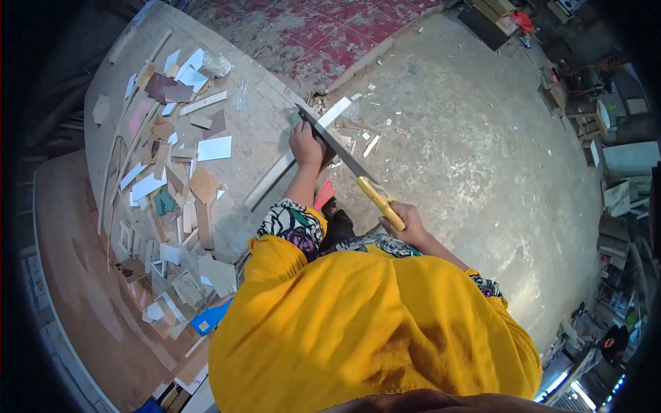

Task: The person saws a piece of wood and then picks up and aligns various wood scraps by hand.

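A hand saw (pixel 344 157) with a dark blade and a yellow handle is in my right hand (pixel 412 224), whose fingers are wrapped round the lower end of the handle. Its blade lies across a long, pale strip of wood (pixel 270 182), close to the strip's far end. My left hand (pixel 305 144) grips the strip just beside the blade, its fingertips partly hidden. Whether the teeth have cut into the wood cannot be made out.
Scattered offcuts (pixel 162 162) of wood and board cover the bench top (pixel 251 89) at left. Small scraps (pixel 372 144) lie on the concrete floor (pixel 468 158). Boxes (pixel 489 17) and assorted items line the right side. A reddish tiled area (pixel 330 34) is at the top.
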Demonstrator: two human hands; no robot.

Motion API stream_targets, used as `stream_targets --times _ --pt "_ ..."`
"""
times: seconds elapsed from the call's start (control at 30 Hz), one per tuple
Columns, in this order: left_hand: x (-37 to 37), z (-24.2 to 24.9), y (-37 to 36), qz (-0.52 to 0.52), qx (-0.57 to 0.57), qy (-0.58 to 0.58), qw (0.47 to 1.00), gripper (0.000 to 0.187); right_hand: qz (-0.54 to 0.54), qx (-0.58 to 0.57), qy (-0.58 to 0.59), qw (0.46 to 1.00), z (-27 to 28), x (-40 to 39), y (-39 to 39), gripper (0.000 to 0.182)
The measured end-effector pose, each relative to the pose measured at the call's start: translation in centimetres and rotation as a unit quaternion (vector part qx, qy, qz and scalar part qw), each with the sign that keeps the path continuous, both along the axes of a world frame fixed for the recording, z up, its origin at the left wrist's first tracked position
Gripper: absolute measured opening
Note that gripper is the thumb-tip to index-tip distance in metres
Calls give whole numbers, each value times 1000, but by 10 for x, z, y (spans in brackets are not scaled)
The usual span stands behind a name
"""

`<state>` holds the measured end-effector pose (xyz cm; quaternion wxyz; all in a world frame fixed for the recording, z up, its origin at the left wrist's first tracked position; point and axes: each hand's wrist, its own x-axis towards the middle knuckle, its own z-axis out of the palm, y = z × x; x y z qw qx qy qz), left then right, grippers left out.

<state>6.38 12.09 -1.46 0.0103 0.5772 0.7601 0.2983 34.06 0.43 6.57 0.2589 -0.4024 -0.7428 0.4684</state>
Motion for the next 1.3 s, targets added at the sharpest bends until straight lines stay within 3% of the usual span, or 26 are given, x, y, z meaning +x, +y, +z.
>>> stream_targets --times 0.07,0.17,0.37,0.5,0.73,0.93,1.13,1.3 --pt "8 -4 0 56 4 24 998 23 1 -28 37 999 -2 1 -3 22" --pt "10 3 -1 47 -6 29 998 21 -15 -112 62 992 1 4 1 27" --pt "-2 2 0 -4 35 48 998 21 25 -2 50 998 -25 11 7 25" --pt "-18 6 -2 -75 -11 35 997 24 22 32 38 999 -41 12 2 23" --pt "8 0 -3 59 -60 72 994 25 -14 -83 52 995 -22 5 -4 16" --pt "6 -3 -4 51 -69 99 991 21 -19 -121 47 991 -14 -2 -8 15" --pt "7 0 -1 53 -72 96 991 21 -30 -42 42 998 -24 -6 -8 14" --pt "5 -5 -1 57 -67 85 993 18 -28 -73 44 996 -33 -5 -11 17"
